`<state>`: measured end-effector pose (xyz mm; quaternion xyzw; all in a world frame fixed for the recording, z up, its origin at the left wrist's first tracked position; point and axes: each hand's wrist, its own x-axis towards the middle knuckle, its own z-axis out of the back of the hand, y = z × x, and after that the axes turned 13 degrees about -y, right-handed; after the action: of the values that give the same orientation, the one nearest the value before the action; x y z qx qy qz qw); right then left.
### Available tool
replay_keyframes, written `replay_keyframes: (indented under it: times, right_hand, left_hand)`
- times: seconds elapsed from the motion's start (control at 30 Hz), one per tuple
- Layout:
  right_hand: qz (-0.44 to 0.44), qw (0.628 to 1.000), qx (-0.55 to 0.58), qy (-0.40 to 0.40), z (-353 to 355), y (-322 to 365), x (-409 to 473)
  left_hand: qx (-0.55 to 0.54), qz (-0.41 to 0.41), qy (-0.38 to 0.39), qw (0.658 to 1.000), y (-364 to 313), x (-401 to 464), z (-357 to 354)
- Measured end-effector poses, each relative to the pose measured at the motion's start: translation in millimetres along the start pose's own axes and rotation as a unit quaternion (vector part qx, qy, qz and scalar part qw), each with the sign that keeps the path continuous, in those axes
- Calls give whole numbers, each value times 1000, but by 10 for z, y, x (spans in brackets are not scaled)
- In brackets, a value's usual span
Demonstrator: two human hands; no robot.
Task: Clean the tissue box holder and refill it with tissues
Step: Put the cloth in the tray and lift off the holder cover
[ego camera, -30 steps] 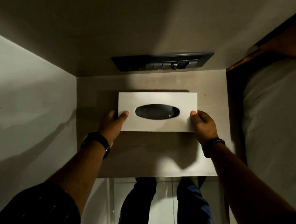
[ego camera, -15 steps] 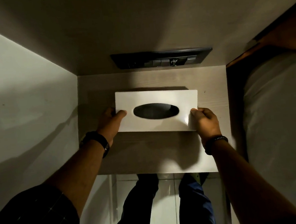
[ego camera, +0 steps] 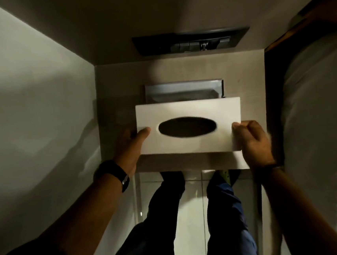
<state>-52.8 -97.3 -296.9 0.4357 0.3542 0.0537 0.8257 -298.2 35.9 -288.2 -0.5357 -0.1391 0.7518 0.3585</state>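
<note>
Stiffness is my first guess about this white cover (ego camera: 189, 129): it looks like a rigid shell with flat faces and clean edges, probably light, and smooth enough that I would worry about it slipping. Holding it at both short ends, as I have it, seems the right place, since the long sides give nothing to hook onto and the oval opening (ego camera: 187, 126) in the middle is best left alone.

My left hand (ego camera: 130, 147) is curled round the left end, thumb laid on the top face and fingers hidden underneath. My right hand (ego camera: 251, 138) is closed on the right end, thumb on top, knuckles bunched; I cannot see its fingertips.

The cover is plain white and rectangular, and the oval slot shows only darkness, so I cannot tell whether any tissue is inside. It sits over the near half of the pale wood-grain tabletop (ego camera: 112, 104), slightly blurred. Just beyond its far edge lies a shiny metallic tray (ego camera: 182, 91), partly hidden by the cover, which I take to be the base of the holder. Further off, a dark switch panel (ego camera: 191, 41) is set into the wall.
</note>
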Motion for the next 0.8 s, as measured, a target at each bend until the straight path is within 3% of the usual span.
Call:
replay_keyframes:
  times: [0.27, 0.4, 0.8]
  right_hand:
    - [-96, 991, -80, 36, 92, -536, -391]
    - [-80, 990, -116, 23, 49, -614, -285]
    - [-18, 984, -177, 16, -207, -491, 186]
  left_hand:
    - [57, 83, -2, 995, 623, -238, 195]
    - [70, 102, 6, 992, 677, -64, 80]
    - [114, 18, -21, 993, 406, 415, -213]
